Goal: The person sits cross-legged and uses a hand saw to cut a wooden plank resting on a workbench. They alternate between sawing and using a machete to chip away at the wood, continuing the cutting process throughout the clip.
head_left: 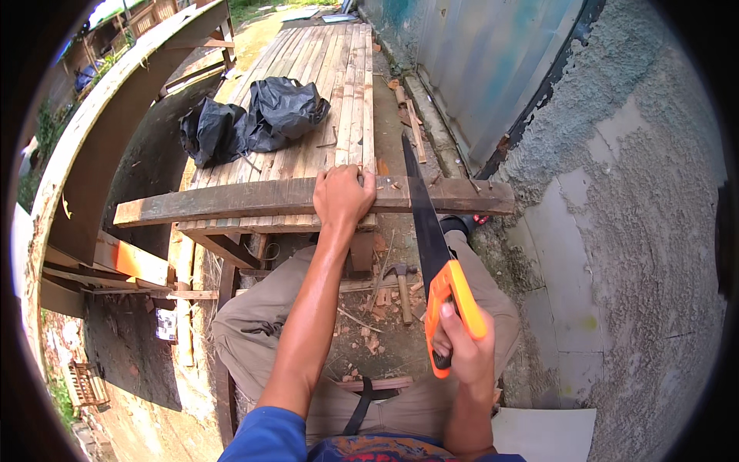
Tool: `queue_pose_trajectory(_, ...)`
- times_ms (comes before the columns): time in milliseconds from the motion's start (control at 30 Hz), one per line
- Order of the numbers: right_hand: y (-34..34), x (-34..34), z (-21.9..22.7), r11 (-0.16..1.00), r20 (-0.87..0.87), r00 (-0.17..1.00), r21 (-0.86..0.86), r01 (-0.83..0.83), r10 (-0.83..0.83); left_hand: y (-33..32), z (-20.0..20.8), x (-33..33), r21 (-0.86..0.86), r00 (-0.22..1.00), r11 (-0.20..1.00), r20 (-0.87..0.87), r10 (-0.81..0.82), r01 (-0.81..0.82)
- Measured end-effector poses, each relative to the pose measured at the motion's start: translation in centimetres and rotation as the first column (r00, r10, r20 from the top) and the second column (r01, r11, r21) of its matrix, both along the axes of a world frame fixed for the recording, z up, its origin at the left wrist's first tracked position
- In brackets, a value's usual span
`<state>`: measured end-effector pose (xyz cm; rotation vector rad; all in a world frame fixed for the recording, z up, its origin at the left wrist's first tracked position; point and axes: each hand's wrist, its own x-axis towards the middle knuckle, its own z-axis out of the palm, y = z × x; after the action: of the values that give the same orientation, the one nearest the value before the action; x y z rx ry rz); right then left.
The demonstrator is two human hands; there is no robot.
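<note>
A thick, dark wooden beam (246, 198) lies crosswise on the near end of a slatted bench (350, 77), its right part jutting past the bench's edge. My left hand (342, 199) presses down on the beam, fingers curled over its far edge. In my right hand (467, 346) is the orange handle of a handsaw (433, 239). The dark blade points away from me and crosses the beam to the right of the bench; whether its teeth sit in a cut, I cannot tell. Several nails stick out of the beam near the blade.
Black plastic bags (283, 114) lie on the bench. A hammer (404, 296) rests below, between my legs, among wood chips. To the right rises a rough grey wall (639, 254) with a metal door (493, 69). A long curved-looking board (92, 146) stands at left.
</note>
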<state>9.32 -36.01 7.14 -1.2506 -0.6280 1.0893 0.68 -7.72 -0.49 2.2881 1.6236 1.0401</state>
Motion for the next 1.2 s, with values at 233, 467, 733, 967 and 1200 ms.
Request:
queue_pose_trajectory(233,11.3,3.0,-0.6,0.929,-0.217,0.968,0.368,-0.037,0.124,0.5,0.2,0.3,0.035,0.997,0.999,-0.071,0.003,0.000)
queue_pose_trajectory(467,9.4,2.4,-5.2,0.907,-0.110,0.991,0.404,0.120,-0.081,1.1,0.0,0.4,0.048,1.000,0.999,-0.016,0.005,-0.005)
queue_pose_trajectory(733,10.8,1.8,-1.9,0.958,0.064,0.993,0.276,0.081,-0.102,1.3,0.2,0.2,0.013,0.999,1.000,-0.035,0.004,-0.004)
queue_pose_trajectory(967,-2.8,-1.7,-4.6,0.966,0.046,0.991,0.234,0.109,-0.123,1.0,0.6,0.2,-0.034,0.996,0.999,-0.084,-0.016,0.014)
queue_pose_trajectory(1200,0.5,0.5,-1.9,0.953,-0.091,0.996,0.299,0.047,-0.020,0.9,0.4,-0.3,0.006,1.000,1.000,-0.011,-0.008,0.008)
